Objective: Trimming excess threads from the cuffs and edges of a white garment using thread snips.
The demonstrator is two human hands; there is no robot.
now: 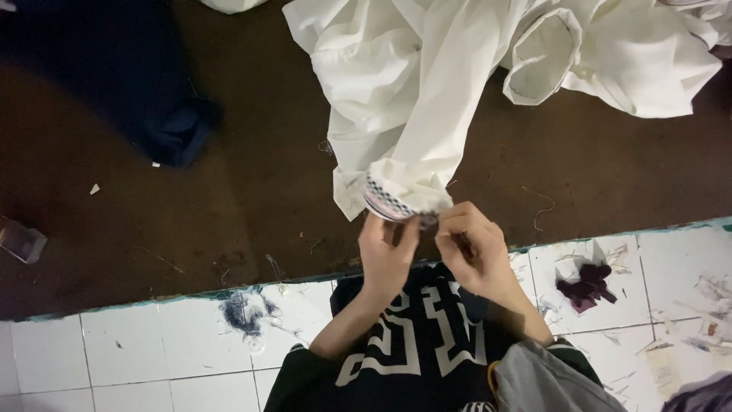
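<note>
- One head-worn view, looking steeply down from close above the hands (pixel 435 252).
- Near: the wearer's chest and tiled floor (pixel 152 343).
- Far: dark table (pixel 229 168) with white cloth (pixel 412 91), far right.

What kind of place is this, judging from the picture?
Probably a garment workshop. Both hands work a white garment's patterned cuff over a dark table; thread scraps litter the tiled floor.

Our left hand (pixel 386 255) & right hand (pixel 470 248) pinch the patterned cuff (pixel 390 201) of a white garment (pixel 427 84) on the brown table (pixel 229 198); purple scraps (pixel 585 286) lie right of our right hand.
</note>
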